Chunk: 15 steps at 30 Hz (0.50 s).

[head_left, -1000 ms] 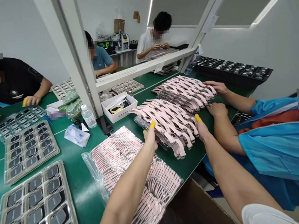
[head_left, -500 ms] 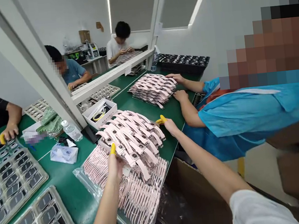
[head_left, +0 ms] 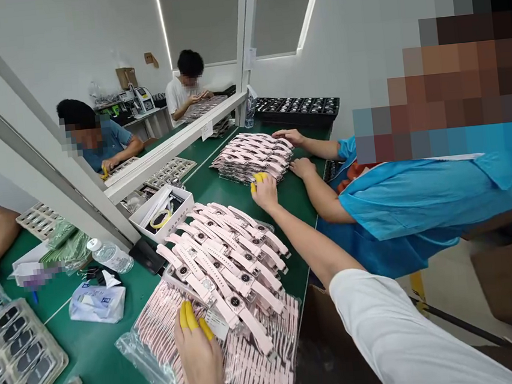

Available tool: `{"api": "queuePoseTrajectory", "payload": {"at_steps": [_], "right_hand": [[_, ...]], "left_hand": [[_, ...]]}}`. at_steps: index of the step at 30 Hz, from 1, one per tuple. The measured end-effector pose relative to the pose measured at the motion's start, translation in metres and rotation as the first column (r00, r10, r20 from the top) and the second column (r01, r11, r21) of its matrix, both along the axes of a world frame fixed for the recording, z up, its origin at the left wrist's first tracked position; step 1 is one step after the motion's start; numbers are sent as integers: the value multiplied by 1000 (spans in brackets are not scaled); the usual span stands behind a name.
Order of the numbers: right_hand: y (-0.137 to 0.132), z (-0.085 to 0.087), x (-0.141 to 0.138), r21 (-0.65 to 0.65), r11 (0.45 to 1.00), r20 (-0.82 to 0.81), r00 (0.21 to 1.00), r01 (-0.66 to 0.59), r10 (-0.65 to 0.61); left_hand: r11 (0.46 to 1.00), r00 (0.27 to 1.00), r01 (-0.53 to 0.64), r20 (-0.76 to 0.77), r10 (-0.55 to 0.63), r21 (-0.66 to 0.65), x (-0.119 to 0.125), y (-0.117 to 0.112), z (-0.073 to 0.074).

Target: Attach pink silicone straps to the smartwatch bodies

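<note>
A tray of smartwatches with pale pink straps [head_left: 218, 265] lies in front of me, on top of a clear bag of pink watch straps [head_left: 273, 365]. My left hand [head_left: 200, 357], with yellow finger cots, rests at the tray's near left edge beside a white label [head_left: 217, 324]. Its fingers are stretched out and it holds nothing I can see. Further off, my right hand [head_left: 265, 192] has its yellow-tipped fingers curled at the near edge of a second stack of pink-strapped watches [head_left: 252, 156]. What lies between those fingers is too small to make out.
A white box with cables [head_left: 163, 216] stands by the frame post. Left of it are a water bottle [head_left: 110, 256], a tissue pack [head_left: 98, 302] and trays of dark watch parts [head_left: 23, 365]. At right a co-worker in blue [head_left: 411, 201] has both hands at the far stack.
My right hand has moved from the near tray's right side forward to the far stack, its fingers curling. My left hand has drawn back from the watches toward me. The view has shifted.
</note>
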State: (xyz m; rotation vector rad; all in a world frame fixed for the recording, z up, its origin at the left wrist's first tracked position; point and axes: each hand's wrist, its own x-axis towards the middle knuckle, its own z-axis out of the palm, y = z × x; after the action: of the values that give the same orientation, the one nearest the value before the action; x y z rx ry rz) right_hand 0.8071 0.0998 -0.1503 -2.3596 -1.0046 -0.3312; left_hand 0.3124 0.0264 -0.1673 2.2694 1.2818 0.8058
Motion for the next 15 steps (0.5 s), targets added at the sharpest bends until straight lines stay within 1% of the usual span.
{"api": "queuePoseTrajectory", "payload": {"at_steps": [2,4,6,7,9,11,13,15], "right_hand": [[15,23,21,-17,999,44,998,46,-46],[31,46,43,-53,996,83,995,67,-62],[48,64,61,-116,992,117,992,54,-41],[57,70,67,-151,988,129,991,41,-21],[75,76,75,-215,977,140,990,11,20],[92,75,77,-267,964,136,990,-8,46],[105,70,76,-305,952,121,992,-8,47],[112,65,75,-325,946,102,994,4,31]], "left_hand": [[997,998,23,-63,-19,68,2,-1,-4],[993,993,42,-110,-30,111,1,1,-12],[989,991,44,-130,-25,143,-1,3,-21],[986,991,48,-131,-27,159,-3,4,-27],[981,991,63,-132,-38,186,-4,4,-35],[979,991,62,-128,-37,196,-5,3,-38],[984,993,41,-116,-21,174,-4,0,-37],[989,994,30,-110,-15,145,-4,-2,-33]]}}
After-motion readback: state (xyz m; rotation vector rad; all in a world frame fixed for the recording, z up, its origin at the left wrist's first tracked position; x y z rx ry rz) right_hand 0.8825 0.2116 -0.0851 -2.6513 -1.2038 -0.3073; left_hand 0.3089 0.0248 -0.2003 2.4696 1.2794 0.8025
